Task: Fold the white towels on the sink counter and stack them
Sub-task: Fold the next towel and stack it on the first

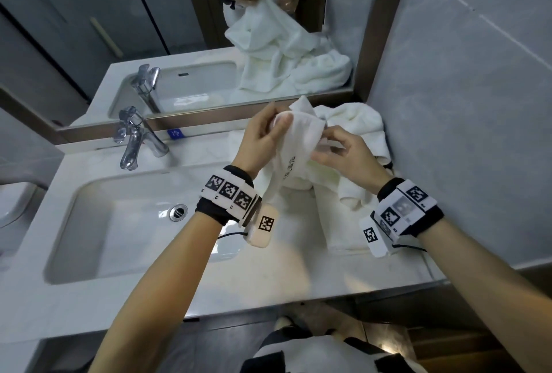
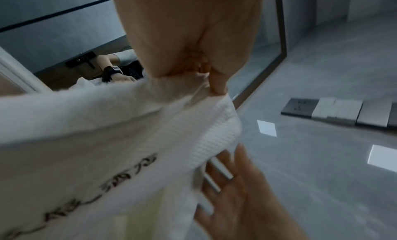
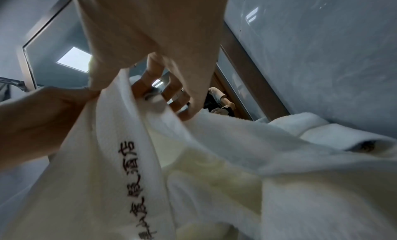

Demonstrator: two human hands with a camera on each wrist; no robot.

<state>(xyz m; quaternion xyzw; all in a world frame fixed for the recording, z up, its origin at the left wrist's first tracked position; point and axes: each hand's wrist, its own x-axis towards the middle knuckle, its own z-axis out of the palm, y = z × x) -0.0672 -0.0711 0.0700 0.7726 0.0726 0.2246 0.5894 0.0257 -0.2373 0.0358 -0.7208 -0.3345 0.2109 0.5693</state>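
A white towel [image 1: 295, 157] with dark embroidered lettering hangs above the counter [image 1: 298, 277], right of the sink. My left hand [image 1: 270, 130] pinches its top edge between thumb and fingers; the left wrist view shows the pinch [image 2: 214, 84] on the towel [image 2: 107, 133]. My right hand [image 1: 333, 148] holds the same edge a little further right, thumb in front and fingers behind the cloth [image 3: 128, 158]. A rumpled pile of white towels [image 1: 361, 124] lies behind, at the back right corner. One folded white towel [image 1: 340, 229] lies flat on the counter below my right wrist.
The sink basin [image 1: 119, 223] and chrome faucet [image 1: 134, 139] take up the left of the counter. A mirror [image 1: 209, 29] runs along the back. A grey tiled wall [image 1: 463, 104] closes the right side. The counter's front edge [image 1: 268, 304] is near my body.
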